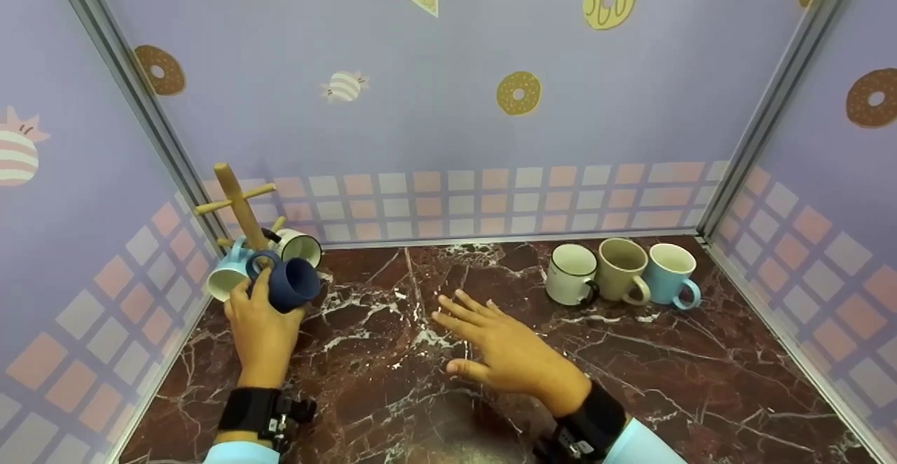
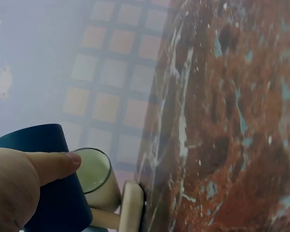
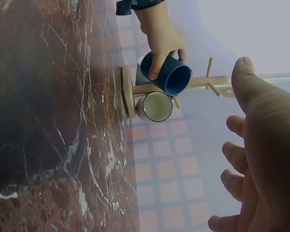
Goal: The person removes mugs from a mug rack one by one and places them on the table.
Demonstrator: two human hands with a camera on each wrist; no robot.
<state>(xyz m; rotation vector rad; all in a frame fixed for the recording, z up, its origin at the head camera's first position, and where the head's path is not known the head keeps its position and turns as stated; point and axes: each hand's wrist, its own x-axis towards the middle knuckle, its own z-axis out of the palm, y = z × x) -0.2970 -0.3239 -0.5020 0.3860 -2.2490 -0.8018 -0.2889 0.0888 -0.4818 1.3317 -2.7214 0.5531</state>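
Rack (image 1: pixel 244 216) left, three mugs (image 1: pixel 621 268) right (abreast)

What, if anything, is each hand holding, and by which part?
The left hand grips the dark blue mug by its body; the right hand holds nothing.

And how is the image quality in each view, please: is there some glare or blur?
Head view: dark blue mug fairly sharp, faint sheen on the tabletop near the bottom edge; left wrist view: pale and hazy over the wall, tabletop smeary; right wrist view: upper right washed out, right hand shaded.
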